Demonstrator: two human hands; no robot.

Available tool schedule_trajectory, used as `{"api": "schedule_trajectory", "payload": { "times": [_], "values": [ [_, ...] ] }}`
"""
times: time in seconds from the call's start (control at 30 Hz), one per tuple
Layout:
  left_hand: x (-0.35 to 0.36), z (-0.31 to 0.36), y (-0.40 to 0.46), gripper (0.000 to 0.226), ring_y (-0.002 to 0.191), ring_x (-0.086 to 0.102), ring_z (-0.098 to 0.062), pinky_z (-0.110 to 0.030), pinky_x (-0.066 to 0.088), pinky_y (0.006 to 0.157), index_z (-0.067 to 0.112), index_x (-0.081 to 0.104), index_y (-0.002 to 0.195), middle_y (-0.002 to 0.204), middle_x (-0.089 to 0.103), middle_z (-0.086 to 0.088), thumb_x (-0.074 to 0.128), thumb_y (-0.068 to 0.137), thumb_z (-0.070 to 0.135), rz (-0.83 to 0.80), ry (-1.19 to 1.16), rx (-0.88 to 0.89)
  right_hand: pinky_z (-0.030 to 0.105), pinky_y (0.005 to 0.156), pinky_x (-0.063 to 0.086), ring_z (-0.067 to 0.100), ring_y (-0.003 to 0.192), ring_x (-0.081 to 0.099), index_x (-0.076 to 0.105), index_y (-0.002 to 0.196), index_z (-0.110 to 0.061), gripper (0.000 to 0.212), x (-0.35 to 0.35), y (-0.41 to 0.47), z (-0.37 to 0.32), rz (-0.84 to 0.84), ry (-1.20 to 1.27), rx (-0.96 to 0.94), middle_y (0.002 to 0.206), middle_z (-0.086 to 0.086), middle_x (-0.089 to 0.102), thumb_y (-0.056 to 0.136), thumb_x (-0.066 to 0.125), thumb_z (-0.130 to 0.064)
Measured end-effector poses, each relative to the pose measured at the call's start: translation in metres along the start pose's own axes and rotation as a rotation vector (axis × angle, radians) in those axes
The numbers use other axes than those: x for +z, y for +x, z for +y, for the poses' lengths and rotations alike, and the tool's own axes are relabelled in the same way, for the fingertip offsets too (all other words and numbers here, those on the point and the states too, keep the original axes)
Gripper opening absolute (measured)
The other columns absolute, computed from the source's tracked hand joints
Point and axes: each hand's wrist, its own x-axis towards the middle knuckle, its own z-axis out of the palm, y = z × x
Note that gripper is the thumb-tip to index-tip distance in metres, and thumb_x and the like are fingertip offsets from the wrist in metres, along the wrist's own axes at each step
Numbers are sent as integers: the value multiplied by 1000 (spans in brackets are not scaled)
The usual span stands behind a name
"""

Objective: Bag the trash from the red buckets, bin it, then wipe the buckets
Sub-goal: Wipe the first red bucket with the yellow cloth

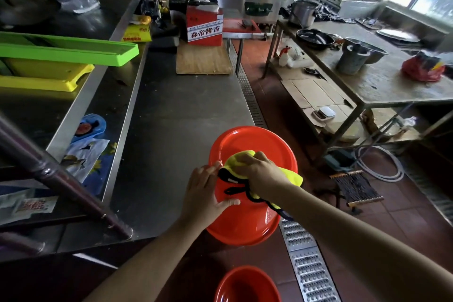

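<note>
Item: round red plastic bucket [247, 223], turned bottom-up, resting at the near edge of the grey stainless-steel tabletop [181, 115] and overhanging it slightly toward the tiled floor.

Step in hand (judged): the wiping stage. No trash or bag shows in or beside this bucket, so bagging and binning appear done.

Hands:
- Left hand [206, 191]: fingers fairly straight, laid flat on the bucket's upturned base at its left side, thumb along the lower part; it steadies the bucket and grips nothing.
- Right hand [259, 171]: fingers curled over a bunched yellow microfibre cloth with black edging [237, 160], pressing it on the base just right of the left hand (a loose black-trimmed corner trails toward the bucket's near rim).

Related item: second red plastic bucket [247, 287], mouth up, on the floor directly below and nearer than the first; only part of it shows, and its contents cannot be told.

Next move calls for (judged): sweeping the cloth round the rest of the base and down the sloped wall while the left hand holds firm, since the overhang could let the bucket tip; then turning it to reach the inside.
</note>
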Motion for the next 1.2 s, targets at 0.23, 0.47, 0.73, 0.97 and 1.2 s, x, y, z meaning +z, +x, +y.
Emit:
{"api": "schedule_trajectory", "payload": {
  "times": [0.23, 0.47, 0.73, 0.97, 1.2],
  "values": [
    [6, -5, 2, 97, 132, 43, -22, -55, 28, 111, 23, 45, 140, 143, 46, 3, 49, 69, 90, 7, 29, -18, 42, 105, 36, 28, 133, 31, 50, 144, -39, 51, -13, 68, 6, 38, 10, 85, 158, -12, 33, 97, 51, -18],
    [8, -9, 4, 98, 133, 43, -23, -62, 24, 110, 20, 44, 138, 152, 38, 1, 47, 70, 90, -21, 80, 22, 41, 100, 42, 29, 129, 41, 59, 129, -32, 47, -27, 45, 54, 30, -82, 423, 136, -5, 56, 85, 59, -17],
    [-1, 4, 1, 99, 132, 39, -22, -54, 32, 107, 20, 44, 142, 152, 34, 4, 42, 72, 91, -72, 144, -44, 40, 94, 46, 30, 123, 43, 60, 125, -35, 47, -8, -48, 50, 20, -57, 309, 132, -1, 57, 79, 61, -23],
    [-2, 20, -10, 102, 145, 22, -19, -43, 31, 110, 29, 14, 155, 163, 9, 6, 45, 76, 86, -72, -68, -162, 40, 88, 52, 28, 110, 49, 57, 139, -41, 68, 0, -75, 40, 198, 121, 31, 144, -13, 52, 79, 66, -9],
    [3, 35, -43, 88, 140, 36, -14, -48, 48, 101, 41, 0, 154, 159, 21, 11, 54, 88, 64, -125, -435, -294, 46, 76, 57, 34, 101, 61, 69, 123, -36, 61, 12, -71, 28, 265, -202, -239, 131, -3, 62, 66, 88, -27]
  ]
}}
